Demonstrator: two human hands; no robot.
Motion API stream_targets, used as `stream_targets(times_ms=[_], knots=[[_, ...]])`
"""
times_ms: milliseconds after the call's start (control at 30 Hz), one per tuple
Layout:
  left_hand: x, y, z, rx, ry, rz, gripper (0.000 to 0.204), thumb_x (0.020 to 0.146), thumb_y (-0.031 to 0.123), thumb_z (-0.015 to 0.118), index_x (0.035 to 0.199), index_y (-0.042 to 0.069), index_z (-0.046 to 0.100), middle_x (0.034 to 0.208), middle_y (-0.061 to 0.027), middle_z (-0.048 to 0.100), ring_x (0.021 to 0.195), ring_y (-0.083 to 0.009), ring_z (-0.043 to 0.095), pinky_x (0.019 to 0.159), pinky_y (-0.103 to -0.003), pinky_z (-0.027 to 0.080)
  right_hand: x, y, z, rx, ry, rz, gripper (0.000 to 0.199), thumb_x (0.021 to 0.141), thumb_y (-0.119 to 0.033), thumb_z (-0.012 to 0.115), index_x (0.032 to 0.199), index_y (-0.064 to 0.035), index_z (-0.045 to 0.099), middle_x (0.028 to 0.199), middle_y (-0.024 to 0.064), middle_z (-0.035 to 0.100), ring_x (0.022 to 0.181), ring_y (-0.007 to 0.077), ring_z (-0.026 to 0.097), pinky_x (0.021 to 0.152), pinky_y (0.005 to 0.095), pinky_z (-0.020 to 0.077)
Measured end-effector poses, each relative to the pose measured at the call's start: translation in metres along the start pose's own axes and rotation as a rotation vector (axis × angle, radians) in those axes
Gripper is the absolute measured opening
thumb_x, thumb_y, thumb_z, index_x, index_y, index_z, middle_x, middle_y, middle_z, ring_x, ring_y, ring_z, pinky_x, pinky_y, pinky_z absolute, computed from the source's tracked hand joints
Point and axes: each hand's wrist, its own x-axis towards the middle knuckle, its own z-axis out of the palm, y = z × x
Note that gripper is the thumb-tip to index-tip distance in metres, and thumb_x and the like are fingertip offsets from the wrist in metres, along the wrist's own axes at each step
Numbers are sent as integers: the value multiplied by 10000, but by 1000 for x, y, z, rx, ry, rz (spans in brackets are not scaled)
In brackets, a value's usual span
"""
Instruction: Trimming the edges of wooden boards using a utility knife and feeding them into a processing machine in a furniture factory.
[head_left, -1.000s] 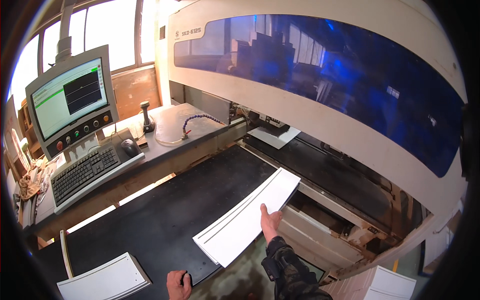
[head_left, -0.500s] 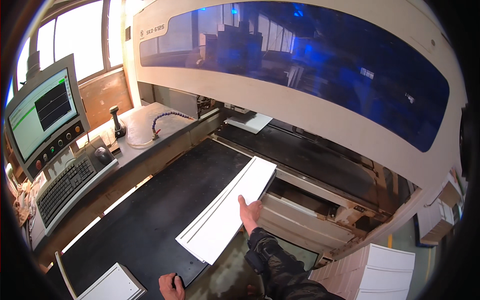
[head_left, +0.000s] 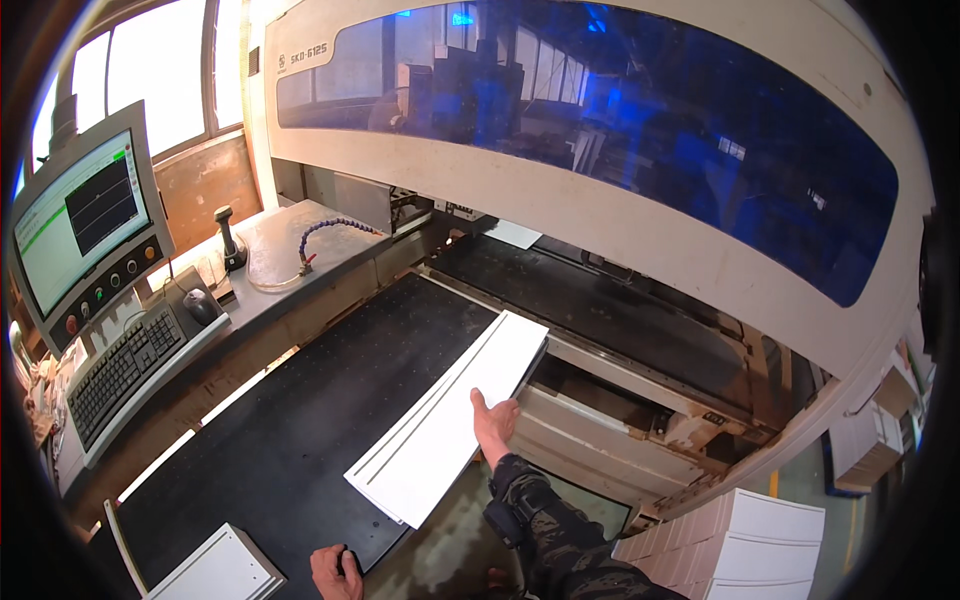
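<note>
black machine bed point(head_left: 300, 420) carries the white panel point(head_left: 450, 415), now slid farther in; my right hand point(head_left: 494, 425) presses it flat, fingers together. left hand point(head_left: 335, 572) curls on the near edge.

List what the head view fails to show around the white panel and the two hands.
- Left hand: cut off by the lower picture edge; what it presses on the black table is hidden under it.
- Right hand: palm lies on the white panel; any grip underneath is hidden.
- Machine interior: blurred by blue window reflections.
- Monitor contents: too small.
</note>
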Motion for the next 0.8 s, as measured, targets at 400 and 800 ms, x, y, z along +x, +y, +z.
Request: stream_targets(times_ms=[400, 800], knots=[[1, 10, -2, -4, -10, -14, 174, 1077, 138, 687, 1172, 7, 750, 1114, -222, 733, 1076, -440, 682, 956, -497, 553, 3, 3, 0, -24, 46, -2, 1011, 928, -684, 790, 1425, 144, 488, 1417, 352, 555, 1329, 502, 611, 1109, 577, 514], [-2, 8, -2, 67, -23, -10, 194, 1076, 158, 686, 1174, 9, 762, 1128, -215, 756, 1083, -430, 690, 966, -494, 562, 0, 0, -8, 1, 0, -1, 1050, 929, -675, 795, 1459, 166, 455, 1469, 371, 523, 1361, 517, 585, 1137, 582, 494]])
